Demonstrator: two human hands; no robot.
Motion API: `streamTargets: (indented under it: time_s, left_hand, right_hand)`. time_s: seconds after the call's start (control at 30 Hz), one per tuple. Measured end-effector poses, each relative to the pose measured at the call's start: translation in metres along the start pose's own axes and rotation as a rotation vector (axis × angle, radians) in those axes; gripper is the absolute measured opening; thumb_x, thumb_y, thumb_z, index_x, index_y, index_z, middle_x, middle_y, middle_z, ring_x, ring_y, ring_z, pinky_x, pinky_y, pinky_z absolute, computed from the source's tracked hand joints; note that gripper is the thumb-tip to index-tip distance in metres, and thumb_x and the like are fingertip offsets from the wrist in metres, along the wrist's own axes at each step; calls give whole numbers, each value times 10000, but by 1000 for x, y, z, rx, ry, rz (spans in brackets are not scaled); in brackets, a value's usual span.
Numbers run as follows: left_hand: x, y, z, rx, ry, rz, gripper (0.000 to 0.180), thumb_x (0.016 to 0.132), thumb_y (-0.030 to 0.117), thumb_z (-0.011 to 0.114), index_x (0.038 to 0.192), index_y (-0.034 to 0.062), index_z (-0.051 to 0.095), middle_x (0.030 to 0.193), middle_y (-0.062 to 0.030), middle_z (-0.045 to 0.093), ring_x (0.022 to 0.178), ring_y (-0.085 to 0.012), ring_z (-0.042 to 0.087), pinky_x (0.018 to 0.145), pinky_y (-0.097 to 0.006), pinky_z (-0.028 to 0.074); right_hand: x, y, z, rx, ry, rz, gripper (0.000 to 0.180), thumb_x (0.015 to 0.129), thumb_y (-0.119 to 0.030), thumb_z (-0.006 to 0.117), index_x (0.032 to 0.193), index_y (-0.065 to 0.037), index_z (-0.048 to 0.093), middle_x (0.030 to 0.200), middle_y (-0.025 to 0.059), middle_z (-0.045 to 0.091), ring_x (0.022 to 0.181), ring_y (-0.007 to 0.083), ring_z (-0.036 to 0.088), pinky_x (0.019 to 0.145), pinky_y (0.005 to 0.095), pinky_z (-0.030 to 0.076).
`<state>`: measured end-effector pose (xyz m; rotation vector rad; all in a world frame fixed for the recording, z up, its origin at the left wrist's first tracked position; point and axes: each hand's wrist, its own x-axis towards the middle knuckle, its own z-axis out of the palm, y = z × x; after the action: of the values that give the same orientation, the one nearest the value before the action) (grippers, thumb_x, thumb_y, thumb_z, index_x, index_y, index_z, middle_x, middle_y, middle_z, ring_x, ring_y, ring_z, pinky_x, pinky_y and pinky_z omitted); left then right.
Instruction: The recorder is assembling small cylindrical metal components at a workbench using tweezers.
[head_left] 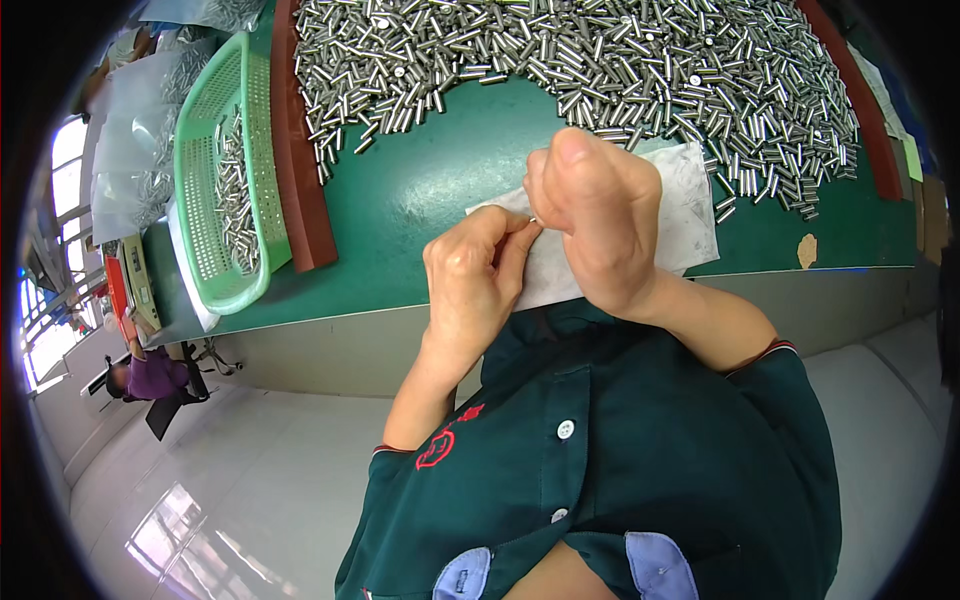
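Bench (420,160), green-topped: bare from its left middle toward the front edge, loaded along the far side. Metal pins (690,60), loose, short, cylindrical, very many: spread from the far edge inward, between a red-brown left rail (300,170) and a matching right rail (868,125); most lie on their sides, a few stand on end. White sheet (690,190), one, creased: at the front edge, right of centre, beneath the hands. Left hand (468,262): thumb and forefinger pinched at the sheet, on a small bright metal piece (533,221), probably a pin, mostly hidden. Right hand (600,200): fingers curled closed, thumb uppermost, just beside the left fingertips; contents, if any, cannot be told. Green perforated basket (260,110), one: at the bench's left end, outside the left rail, holding a smaller lot of pins (236,200). Clear plastic bags (135,150), several, with metal pieces inside: beyond the basket. Standing, as judged: handling under way, one piece at the fingertips; the loose lot, by far the larger, seemingly remains; whether basket and bags hold finished pieces, undetermined.
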<state>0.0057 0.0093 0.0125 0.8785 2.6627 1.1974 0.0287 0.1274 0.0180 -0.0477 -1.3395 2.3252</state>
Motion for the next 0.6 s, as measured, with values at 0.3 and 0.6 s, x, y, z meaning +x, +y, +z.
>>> streamTargets:
  time_s: [0.3,0.6]
  left_hand:
    - [-2,-3,5,33,28,3,77,688,16,636,678,-11,564,526,-120,523,432,-210,506,434,-292,401]
    - [12,-19,-21,-1190,-190,-289,105,838,123,537,855,30,491,772,-56,524,482,-22,295,441,-166,240]
  right_hand:
    - [8,-2,-7,118,61,108,375,890,-178,357,533,-79,299,469,-24,289,432,53,225,400,223,210]
    - [27,-33,-32,378,101,38,382,899,-226,291,533,-121,268,435,-24,247,383,74,165,380,234,170]
